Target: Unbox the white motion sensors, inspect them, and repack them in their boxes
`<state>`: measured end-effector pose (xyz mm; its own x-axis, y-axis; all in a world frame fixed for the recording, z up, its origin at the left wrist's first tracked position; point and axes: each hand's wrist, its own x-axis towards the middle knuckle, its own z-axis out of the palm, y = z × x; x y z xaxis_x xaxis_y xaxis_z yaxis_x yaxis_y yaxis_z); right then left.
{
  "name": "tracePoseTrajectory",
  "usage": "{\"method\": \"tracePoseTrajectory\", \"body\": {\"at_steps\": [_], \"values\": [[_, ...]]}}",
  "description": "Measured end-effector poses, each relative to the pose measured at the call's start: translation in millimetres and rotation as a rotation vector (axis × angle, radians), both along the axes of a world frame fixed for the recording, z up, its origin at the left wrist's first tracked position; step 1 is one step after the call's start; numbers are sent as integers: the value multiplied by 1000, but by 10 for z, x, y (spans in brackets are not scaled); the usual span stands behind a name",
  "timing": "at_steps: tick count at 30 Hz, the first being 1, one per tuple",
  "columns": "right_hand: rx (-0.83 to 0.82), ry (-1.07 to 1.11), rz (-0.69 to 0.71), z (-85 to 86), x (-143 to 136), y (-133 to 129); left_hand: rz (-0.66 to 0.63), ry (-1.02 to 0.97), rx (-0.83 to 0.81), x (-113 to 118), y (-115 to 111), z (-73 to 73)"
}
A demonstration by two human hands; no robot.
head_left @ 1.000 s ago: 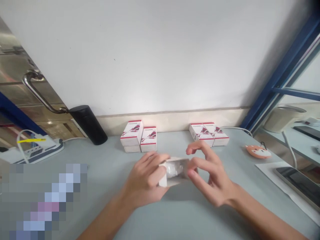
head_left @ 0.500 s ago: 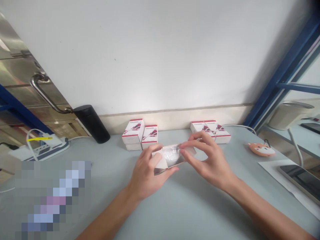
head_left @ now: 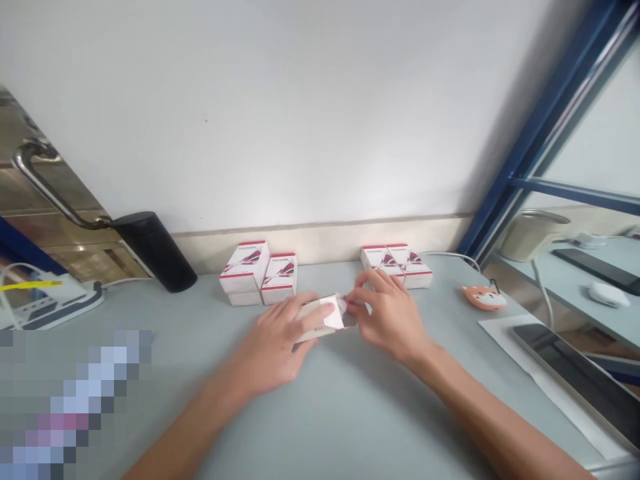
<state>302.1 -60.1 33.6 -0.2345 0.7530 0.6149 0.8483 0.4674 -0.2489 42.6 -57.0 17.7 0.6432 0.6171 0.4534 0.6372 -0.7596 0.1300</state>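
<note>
My left hand [head_left: 280, 337] is closed around a small white cardboard box [head_left: 320, 323], thumb below and fingers over the top. The box lies on its side above the table, its open end facing right with a flap showing. At that opening, my right hand [head_left: 387, 310] pinches a bit of clear plastic wrapping [head_left: 342, 305] between thumb and fingertips. What the wrapping contains is hidden inside the box.
White boxes with red print stand by the wall, a stack [head_left: 245, 273] and a single one [head_left: 279, 277] at left, a pair [head_left: 397, 265] at right. Around them are a black cylinder [head_left: 155, 252], a power strip [head_left: 65, 303], an orange animal-faced pouch [head_left: 484, 297] and a phone [head_left: 575, 380] on paper.
The box has turned so its opening points right instead of up toward me. My right fingers have closed on the wrapping at the opening. The view has shifted to the right.
</note>
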Motion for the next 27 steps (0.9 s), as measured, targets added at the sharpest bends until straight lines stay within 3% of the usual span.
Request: {"method": "tracePoseTrajectory", "body": {"at_steps": [7,11,15,18,21,24,27], "values": [[-253,416,44,193,366,185,159,-211,-345,85,39,140],[-424,807,191,156,498,306,37,-358,-672,118,138,328],[-502,984,188,34,482,390,-39,-402,-897,151,272,449],[-470,1025,125,-15,506,436,-21,-334,-936,132,357,473],[-331,1114,23,-6,593,480,22,-244,-918,98,413,483],[-220,1190,-65,27,660,499,54,-232,-738,154,385,511],[-237,1318,-29,58,607,467,59,-351,-507,343,221,518]]}}
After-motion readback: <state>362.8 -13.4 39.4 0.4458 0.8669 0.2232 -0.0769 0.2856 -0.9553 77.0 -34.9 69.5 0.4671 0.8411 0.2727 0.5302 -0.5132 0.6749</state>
